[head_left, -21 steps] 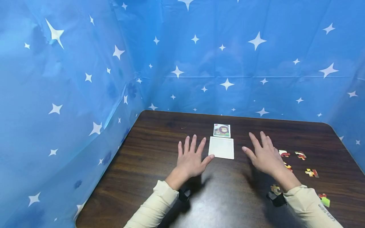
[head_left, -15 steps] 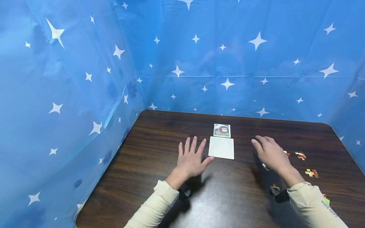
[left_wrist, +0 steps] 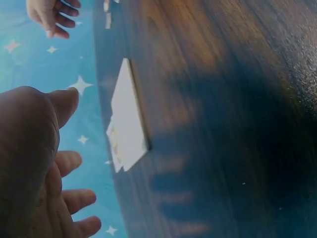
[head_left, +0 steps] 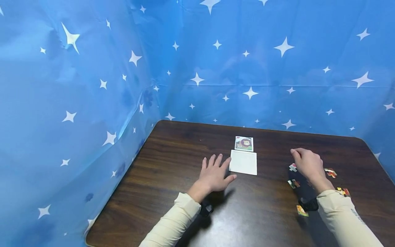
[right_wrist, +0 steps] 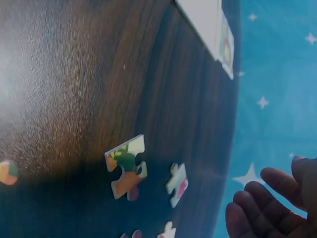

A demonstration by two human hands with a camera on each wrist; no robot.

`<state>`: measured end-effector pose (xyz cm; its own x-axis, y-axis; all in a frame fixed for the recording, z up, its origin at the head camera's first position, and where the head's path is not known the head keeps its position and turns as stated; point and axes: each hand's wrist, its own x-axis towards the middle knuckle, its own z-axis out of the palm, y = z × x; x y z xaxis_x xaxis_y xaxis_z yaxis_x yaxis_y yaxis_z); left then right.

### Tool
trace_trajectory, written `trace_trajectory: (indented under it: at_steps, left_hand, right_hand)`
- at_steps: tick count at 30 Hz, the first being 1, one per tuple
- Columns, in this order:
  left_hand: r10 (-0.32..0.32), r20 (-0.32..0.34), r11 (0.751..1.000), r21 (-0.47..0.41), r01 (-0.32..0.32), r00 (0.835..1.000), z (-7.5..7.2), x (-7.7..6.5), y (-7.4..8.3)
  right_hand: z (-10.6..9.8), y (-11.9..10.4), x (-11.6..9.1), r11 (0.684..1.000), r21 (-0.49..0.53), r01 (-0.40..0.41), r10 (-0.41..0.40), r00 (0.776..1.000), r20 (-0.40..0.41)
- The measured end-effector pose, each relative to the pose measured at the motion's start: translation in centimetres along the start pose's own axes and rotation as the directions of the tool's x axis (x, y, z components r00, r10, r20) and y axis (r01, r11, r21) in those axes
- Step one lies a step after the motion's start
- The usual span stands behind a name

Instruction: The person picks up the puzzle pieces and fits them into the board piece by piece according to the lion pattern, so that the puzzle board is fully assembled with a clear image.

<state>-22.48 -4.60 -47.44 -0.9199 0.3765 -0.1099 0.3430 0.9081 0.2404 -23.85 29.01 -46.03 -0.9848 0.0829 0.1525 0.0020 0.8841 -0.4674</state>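
My left hand [head_left: 213,175] hovers over the table with fingers spread and holds nothing. Its fingertips are close to the left edge of a square white puzzle tray [head_left: 243,162], whose surface shows no pieces. Directly behind the tray lies a picture card [head_left: 243,143] with a lion on it. Above the scattered jigsaw pieces on the right, my right hand [head_left: 309,165] hangs with loosely bent fingers and nothing in them. Near it are a white and pink jigsaw piece [right_wrist: 177,183] and a green and orange jigsaw piece [right_wrist: 128,171]. The right hand and forearm hide some pieces.
A yellow jigsaw piece [head_left: 302,210] lies by the right wrist strap. Further right are a red and green piece [head_left: 331,172] and a yellow and red piece [head_left: 344,191]. The dark wooden table [head_left: 172,154] ends at a blue star-patterned curtain [head_left: 216,61].
My right hand has moved to the right over the jigsaw pieces, its fingers going from spread to loosely bent. The left hand stays spread beside the tray. The head view has shifted slightly.
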Motion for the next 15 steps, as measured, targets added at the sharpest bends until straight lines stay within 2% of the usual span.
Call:
trace_trajectory:
  at_steps: [6, 15]
  left_hand:
    - [0.026, 0.051, 0.999, 0.020, -0.027, 0.998, 1.0, 0.8, 0.1]
    - [0.025, 0.071, 0.998, 0.052, -0.029, 0.997, 2.0, 1.1, 0.5]
  right_hand:
    - [0.4, 1.3, 0.8, 0.997, 0.013, -0.070, 0.069, 0.996, 0.050]
    - [1.8, 2.6, 2.1, 0.985, 0.006, -0.174, 0.173, 0.981, 0.083]
